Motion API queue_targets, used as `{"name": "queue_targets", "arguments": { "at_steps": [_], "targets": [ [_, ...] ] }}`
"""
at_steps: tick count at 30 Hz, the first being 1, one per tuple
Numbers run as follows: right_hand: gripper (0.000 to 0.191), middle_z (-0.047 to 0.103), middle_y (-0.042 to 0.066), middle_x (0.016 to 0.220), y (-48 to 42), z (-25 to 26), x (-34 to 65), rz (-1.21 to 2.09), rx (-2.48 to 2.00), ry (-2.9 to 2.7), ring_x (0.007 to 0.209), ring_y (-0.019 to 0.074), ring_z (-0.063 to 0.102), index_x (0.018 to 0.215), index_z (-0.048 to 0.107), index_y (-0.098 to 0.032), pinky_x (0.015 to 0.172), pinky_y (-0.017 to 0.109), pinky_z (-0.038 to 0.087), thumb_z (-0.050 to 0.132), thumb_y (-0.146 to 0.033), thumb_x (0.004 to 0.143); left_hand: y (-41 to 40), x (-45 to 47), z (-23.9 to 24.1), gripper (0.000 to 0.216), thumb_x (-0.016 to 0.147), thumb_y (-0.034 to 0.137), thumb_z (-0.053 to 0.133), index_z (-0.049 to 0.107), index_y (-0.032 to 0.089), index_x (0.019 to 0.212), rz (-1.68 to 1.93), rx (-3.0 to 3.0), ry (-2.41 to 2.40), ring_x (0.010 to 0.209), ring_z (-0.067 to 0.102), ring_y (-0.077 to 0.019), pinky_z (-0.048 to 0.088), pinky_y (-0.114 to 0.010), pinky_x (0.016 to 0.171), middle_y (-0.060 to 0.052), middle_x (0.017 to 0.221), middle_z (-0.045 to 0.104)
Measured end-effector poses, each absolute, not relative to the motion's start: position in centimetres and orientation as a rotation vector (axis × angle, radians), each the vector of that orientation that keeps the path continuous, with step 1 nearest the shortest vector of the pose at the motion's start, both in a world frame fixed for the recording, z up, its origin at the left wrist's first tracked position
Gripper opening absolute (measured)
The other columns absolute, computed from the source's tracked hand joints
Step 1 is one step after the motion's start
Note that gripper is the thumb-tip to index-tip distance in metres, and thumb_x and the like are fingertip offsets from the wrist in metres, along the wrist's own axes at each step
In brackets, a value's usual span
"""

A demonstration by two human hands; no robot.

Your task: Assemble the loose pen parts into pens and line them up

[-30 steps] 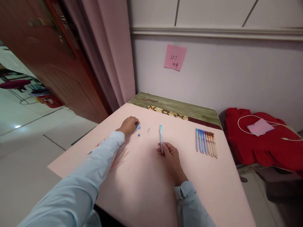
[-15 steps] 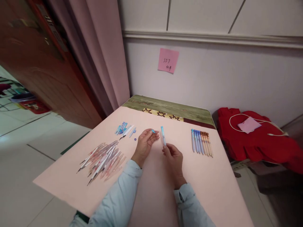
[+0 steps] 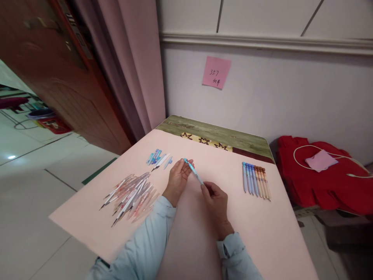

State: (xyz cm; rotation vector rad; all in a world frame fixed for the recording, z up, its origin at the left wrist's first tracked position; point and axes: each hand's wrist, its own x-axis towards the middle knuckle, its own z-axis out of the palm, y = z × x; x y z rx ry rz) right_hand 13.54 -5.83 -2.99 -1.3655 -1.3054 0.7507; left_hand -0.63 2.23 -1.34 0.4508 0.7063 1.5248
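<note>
The person holds a light blue pen (image 3: 194,172) with both hands, just above the middle of the pink table top (image 3: 262,229). The left hand (image 3: 177,178) pinches the far end of the pen with its fingertips closed tight on it. The right hand (image 3: 216,199) pinches the near end the same way, fingers narrow and closed on the pen. The pen slants between the two hands, up off the table. It looks like each hand takes one end so the pen stays still and each end can be worked with the fingers.

To the right, well apart from the hands, a row of pens (image 3: 256,181) lies side by side, touching. The blue ones are on the left of the row and the orange ones are on the right. They seem to be laid neatly so they stay sorted by colour.

To the left, a loose pile of thin clear pen parts (image 3: 131,194) lies spread out like a fan. Near it, farther back, is a small bunch of blue bits (image 3: 159,158). Both are close to the left hand, so they look easy for it to reach.

A pink sticky note (image 3: 216,72) is on the wall behind the table. A red cloth (image 3: 320,186) with a white cord (image 3: 335,149) on it lies off to the right, beside the table.
</note>
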Motion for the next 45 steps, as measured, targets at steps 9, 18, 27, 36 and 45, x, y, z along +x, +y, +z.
{"name": "queue_targets", "arguments": {
  "at_steps": [9,18,27,36,45],
  "targets": [
    [0.027,0.072,0.004,0.075,-5.8,-2.9,13.6,0.768,-1.393,-1.31,0.064,0.0175,0.061,0.088,0.074,-0.019,0.062,0.028,0.049,0.062,-0.043,0.083,1.9,-0.8,-0.9,0.026,0.079,0.036,0.075,0.062,0.016,0.09,1.527,0.499,0.729,0.084,0.072,-0.017,0.055,-0.035,0.09,-0.008,0.091,0.075],
    [0.028,0.072,0.004,0.075,-5.9,-2.8,13.5,0.782,-1.388,-1.313,0.064,0.0171,0.061,0.089,0.074,-0.018,0.062,0.027,0.049,0.062,-0.043,0.084,1.5,-0.8,-0.7,0.028,0.078,0.035,0.076,0.059,0.017,0.09,1.492,0.55,0.79,0.081,0.072,-0.0176,0.056,-0.033,0.083,-0.01,0.088,0.075],
    [0.028,0.072,0.004,0.076,-5.9,-2.8,13.5,0.808,-1.377,-1.311,0.066,0.0181,0.062,0.09,0.075,-0.019,0.063,0.027,0.049,0.061,-0.043,0.085,1.5,-0.7,-0.7,0.031,0.075,0.037,0.078,0.059,0.017,0.088,1.489,0.548,0.797,0.077,0.071,-0.0164,0.055,-0.032,0.079,-0.007,0.083,0.074],
    [0.029,0.069,0.003,0.072,-5.9,-2.8,13.6,0.845,-1.374,-1.346,0.065,0.0179,0.062,0.09,0.074,-0.019,0.062,0.027,0.047,0.059,-0.043,0.086,1.2,0.0,-0.3,0.03,0.076,0.038,0.076,0.056,0.018,0.086,1.498,0.594,0.814,0.069,0.069,-0.0155,0.055,-0.032,0.074,-0.005,0.08,0.072],
    [0.033,0.07,0.003,0.074,-5.7,-2.9,13.5,0.92,-1.341,-1.36,0.066,0.0171,0.064,0.103,0.071,-0.018,0.064,0.026,0.05,0.056,-0.043,0.089,1.8,-0.3,-0.4,0.032,0.074,0.037,0.078,0.058,0.015,0.086,1.574,0.6,0.865,0.069,0.069,-0.0153,0.054,-0.03,0.072,-0.006,0.078,0.072]
  ]
}}
